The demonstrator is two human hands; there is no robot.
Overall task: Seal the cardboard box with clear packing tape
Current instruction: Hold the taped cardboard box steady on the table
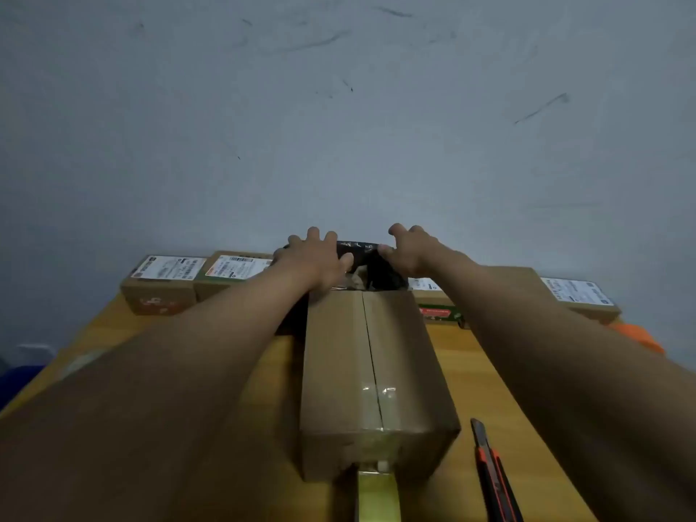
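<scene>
Both my hands grip a dark tape roll (361,258) at the far end of the cardboard box (373,371). Left hand (314,259): fingers curled over the roll's left side, thumb pressed against its near face. Right hand (412,250): fingers hooked over the roll's top right, thumb on its left edge.

Box sits mid-table (452,356), long axis running 6 to 12 o'clock, far end pointing at the wall (339,107). Top flaps meet in a centre seam along that axis. Clear tape (378,393) glints across the seam near the 6 o'clock end and runs down the near face as a yellowish strip; whether it reaches the roll, cannot tell.

At 10 o'clock: two labelled small boxes (165,284) in a row against the wall. At 2 o'clock: another labelled carton (580,299). At 4 o'clock, just beside the box: orange-and-black utility knife (493,472), lying roughly parallel to the box.
</scene>
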